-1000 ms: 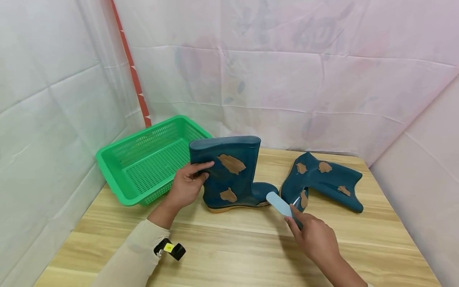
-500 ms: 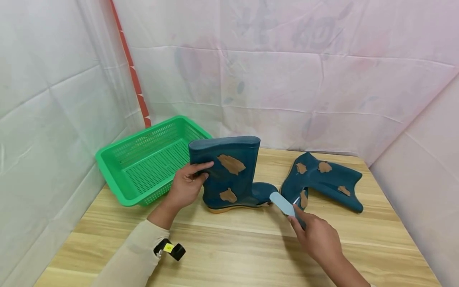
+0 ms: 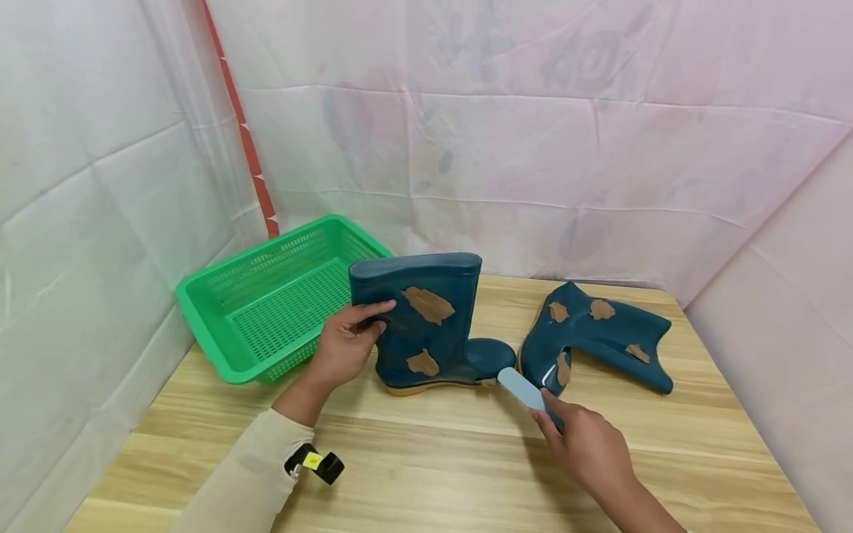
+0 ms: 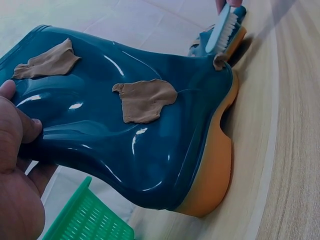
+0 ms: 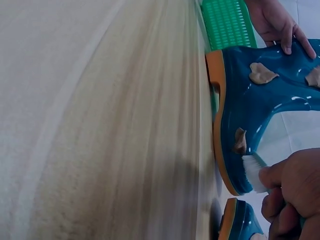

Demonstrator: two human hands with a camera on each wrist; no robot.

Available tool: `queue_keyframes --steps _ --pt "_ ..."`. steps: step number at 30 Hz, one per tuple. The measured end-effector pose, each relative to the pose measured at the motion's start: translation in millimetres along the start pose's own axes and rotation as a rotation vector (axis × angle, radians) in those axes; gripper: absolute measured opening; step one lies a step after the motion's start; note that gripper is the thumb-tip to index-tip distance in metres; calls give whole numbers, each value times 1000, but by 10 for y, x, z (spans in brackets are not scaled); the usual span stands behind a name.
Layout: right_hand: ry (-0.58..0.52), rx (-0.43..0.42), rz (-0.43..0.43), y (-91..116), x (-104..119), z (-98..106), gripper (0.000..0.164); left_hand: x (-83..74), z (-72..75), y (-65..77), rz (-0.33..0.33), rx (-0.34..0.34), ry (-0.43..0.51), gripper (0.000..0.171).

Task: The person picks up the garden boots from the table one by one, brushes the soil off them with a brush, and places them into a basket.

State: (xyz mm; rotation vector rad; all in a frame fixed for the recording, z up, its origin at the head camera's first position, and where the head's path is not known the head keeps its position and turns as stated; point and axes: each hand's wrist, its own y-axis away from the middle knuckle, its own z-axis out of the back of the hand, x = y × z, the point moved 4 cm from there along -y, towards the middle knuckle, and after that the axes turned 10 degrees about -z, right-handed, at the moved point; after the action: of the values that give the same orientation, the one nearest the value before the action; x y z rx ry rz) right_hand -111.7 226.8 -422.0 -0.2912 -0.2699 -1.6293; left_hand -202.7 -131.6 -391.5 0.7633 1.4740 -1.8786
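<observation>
A dark teal rubber boot (image 3: 426, 326) with an orange sole stands upright on the table. Brown clay-like patches (image 4: 145, 100) cling to its shaft and heel area. My left hand (image 3: 343, 348) grips the back of the shaft, fingers on one side and thumb on the other. A pale blue brush (image 3: 523, 389) with white bristles (image 5: 253, 170) is held by its handle in my right hand (image 3: 589, 448). Its bristles are at the boot's toe, right by a small brown patch (image 5: 240, 141) that partly stands off the surface.
A second teal boot (image 3: 616, 337) with several brown patches lies on its side at the right, close to the first toe. A green plastic basket (image 3: 220, 344) stands at the back left. White sheeting (image 3: 506, 148) walls the wooden table (image 3: 426, 459).
The brush shifts slightly right along the toe, then back left and a little lower. The small toe patch changes shape and hangs lower. My left hand and the boot stay nearly still.
</observation>
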Motion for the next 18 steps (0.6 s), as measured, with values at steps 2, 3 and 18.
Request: queue_keyframes --steps 2,3,18 --pt "-19 -25 5 -9 -2 17 47 2 3 0 4 -3 0 32" --pt "-28 -34 9 -14 6 21 47 2 3 0 4 -3 -1 32" --pt "-21 31 32 50 117 12 47 -31 -2 -1 3 -2 22 32"
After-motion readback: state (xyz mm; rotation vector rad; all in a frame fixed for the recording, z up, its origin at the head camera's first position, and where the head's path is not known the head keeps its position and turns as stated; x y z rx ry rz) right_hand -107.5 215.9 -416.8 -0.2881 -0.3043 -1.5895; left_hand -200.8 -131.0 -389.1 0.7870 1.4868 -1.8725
